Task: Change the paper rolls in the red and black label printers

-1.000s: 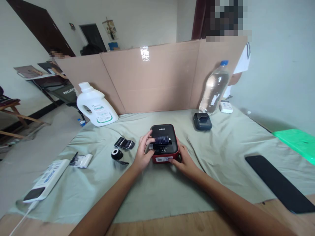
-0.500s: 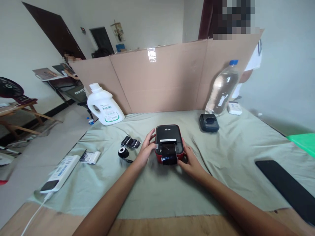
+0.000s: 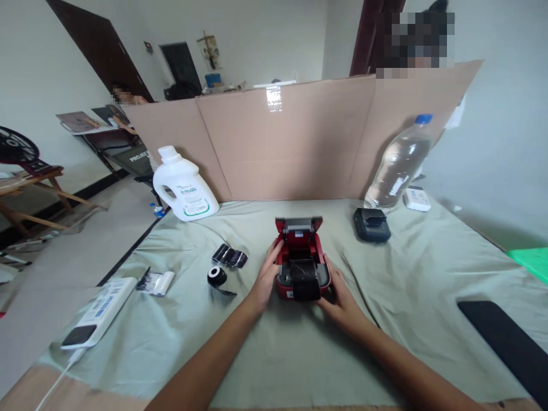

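Observation:
Between my hands stands a small red and black label printer (image 3: 281,288), its lid (image 3: 298,224) raised at the back. A strip of black label tape (image 3: 305,281) lies across its front and hangs over the edge. My left hand (image 3: 266,279) grips the printer's left side, fingers along the wall. On the opposite side my right hand (image 3: 340,298) is wrapped round the front right corner. To the left lie a small roll of black tape (image 3: 217,277) with a loose tail and a curled black strip (image 3: 230,256).
A cardboard panel (image 3: 282,142) walls off the back, a person behind it. Before it stand a white jug (image 3: 186,188), a water bottle (image 3: 398,165) and a dark box-shaped device (image 3: 371,225). A power bank (image 3: 100,311) with a cable lies left, a black phone (image 3: 505,342) right.
The printer's lid has swung up from closed to open, showing the red inside. Both hands stay on its sides. The whole view has shifted slightly.

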The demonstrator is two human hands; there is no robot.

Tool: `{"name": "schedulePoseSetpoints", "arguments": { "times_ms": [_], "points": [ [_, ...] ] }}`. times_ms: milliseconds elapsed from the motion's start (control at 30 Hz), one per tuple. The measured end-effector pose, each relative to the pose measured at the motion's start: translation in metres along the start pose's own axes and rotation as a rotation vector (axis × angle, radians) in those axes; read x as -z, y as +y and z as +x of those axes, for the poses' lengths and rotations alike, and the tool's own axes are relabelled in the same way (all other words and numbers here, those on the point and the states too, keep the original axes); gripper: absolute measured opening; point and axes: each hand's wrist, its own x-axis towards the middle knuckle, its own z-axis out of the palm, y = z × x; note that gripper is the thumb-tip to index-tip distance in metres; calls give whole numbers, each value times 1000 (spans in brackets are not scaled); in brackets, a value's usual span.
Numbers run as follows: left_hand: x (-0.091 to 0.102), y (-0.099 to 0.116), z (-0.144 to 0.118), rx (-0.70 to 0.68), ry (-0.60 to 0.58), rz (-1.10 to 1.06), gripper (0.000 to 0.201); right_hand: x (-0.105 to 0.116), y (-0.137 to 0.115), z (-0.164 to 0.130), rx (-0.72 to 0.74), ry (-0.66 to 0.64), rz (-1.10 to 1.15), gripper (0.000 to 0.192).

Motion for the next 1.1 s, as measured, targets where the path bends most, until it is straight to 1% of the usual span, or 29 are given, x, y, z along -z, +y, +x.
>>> {"name": "schedulePoseSetpoints", "arguments": {
  "times_ms": [133,200,267,367,433,500,567,667,767,833,900,967,1033,1100],
  "points": [
    [1,-2,-2,33,-56,-116,62,1,1,-1,-14,-15,3,92],
    [1,-1,-4,26,-68,-112,60,0,1,-2,-3,-18,8,89],
    [2,1,-6,15,-73,-58,56,0,1,-2,3,-15,12,89],
    [5,12,-7,-17,-50,128,43,0,0,-2,1,-12,21,89],
    [7,26,-3,-64,-25,304,34,0,0,-2,3,-12,28,89],
    [9,43,7,-129,-49,474,29,1,-1,-2,9,-1,27,89],
    [8,61,22,-149,-154,597,29,1,-1,-1,11,7,20,89],
    [-4,81,45,-85,-344,787,32,2,-2,0,8,9,13,89],
    [-24,92,64,-96,-449,1063,22,1,-2,1,-1,23,7,90],
    [-36,94,72,-66,-505,1216,25,0,-1,0,-11,26,2,91],
    [-43,94,78,8,-552,1305,31,0,1,0,-19,25,5,91],
    [-46,93,80,62,-578,1337,33,-1,2,0,-17,23,14,90],
    [-44,93,79,67,-560,1321,32,0,2,-1,-13,18,20,89],
    [-37,96,74,18,-491,1245,28,0,2,0,-16,13,23,89]
  ]
}}
